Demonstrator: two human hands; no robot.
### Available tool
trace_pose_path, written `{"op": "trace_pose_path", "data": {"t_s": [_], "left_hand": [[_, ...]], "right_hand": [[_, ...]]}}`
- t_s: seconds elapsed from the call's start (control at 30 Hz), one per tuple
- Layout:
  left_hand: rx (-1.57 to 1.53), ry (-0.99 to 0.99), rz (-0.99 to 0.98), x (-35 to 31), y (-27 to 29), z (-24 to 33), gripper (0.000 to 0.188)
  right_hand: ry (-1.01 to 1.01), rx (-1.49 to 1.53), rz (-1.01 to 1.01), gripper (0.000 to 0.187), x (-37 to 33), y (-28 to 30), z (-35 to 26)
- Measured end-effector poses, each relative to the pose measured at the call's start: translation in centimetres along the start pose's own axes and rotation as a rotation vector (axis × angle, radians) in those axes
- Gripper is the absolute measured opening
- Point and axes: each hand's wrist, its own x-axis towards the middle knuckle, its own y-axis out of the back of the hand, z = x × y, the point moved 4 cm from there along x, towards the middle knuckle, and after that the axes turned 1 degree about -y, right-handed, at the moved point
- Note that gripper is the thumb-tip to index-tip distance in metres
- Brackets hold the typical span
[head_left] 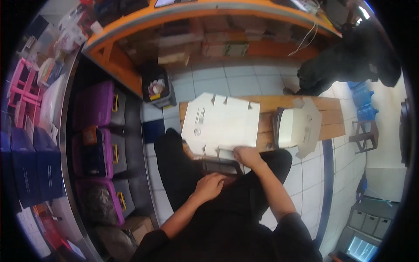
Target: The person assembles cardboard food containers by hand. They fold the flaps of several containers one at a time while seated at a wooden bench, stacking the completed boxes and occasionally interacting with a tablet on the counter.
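Observation:
A white flat box blank (227, 122) with cut slots and flaps lies on a low wooden bench (334, 113) in front of my knees. My right hand (248, 157) is at its near edge, with fingers closed on a small flap there. Close to my body, my left hand (209, 187) rests by my lap, apart from the blank, its fingers loosely laid out and holding nothing visible. Farther right on the bench is a second group of white die-cut blanks (301, 126), which looks like a stack.
An orange workbench (209, 13) with packed shelves stands ahead. At left are purple-edged bins (94, 105) under a counter, and a black bin (159, 91). Another person in dark clothes (349, 56) stands at far right, near blue water bottles (364, 102) and a brown stool (364, 135).

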Motion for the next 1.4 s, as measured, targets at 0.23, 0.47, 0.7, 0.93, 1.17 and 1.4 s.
{"op": "trace_pose_path", "data": {"t_s": [0.23, 0.47, 0.7, 0.93, 1.17, 1.4], "left_hand": [[-0.034, 0.058, -0.076, 1.0, 0.2, -2.0, 0.035], [-0.056, 0.142, -0.145, 1.6, -0.5, -3.0, 0.038], [-0.090, 0.149, -0.171, 2.8, -1.6, -3.7, 0.037], [-0.336, -0.001, 0.802, 3.6, 3.6, -2.4, 0.039], [-0.268, -0.202, 0.882, 6.9, 9.1, 1.3, 0.031], [0.197, -0.408, 0.691, 6.0, 8.6, 4.9, 0.021]], "right_hand": [[0.110, 0.165, -0.002, 0.038, 1.4, 0.8, 0.3], [0.194, 0.242, -0.060, 0.047, 2.2, -1.3, 2.8], [0.116, 0.478, 0.051, 0.038, 1.2, -0.4, 2.6], [0.134, 0.924, 0.156, 0.026, -3.3, 6.0, -0.9], [0.150, 1.089, 0.166, 0.024, -4.1, 6.2, -0.7], [0.147, 0.769, 0.347, 0.022, -5.6, 9.2, -3.3]]}}
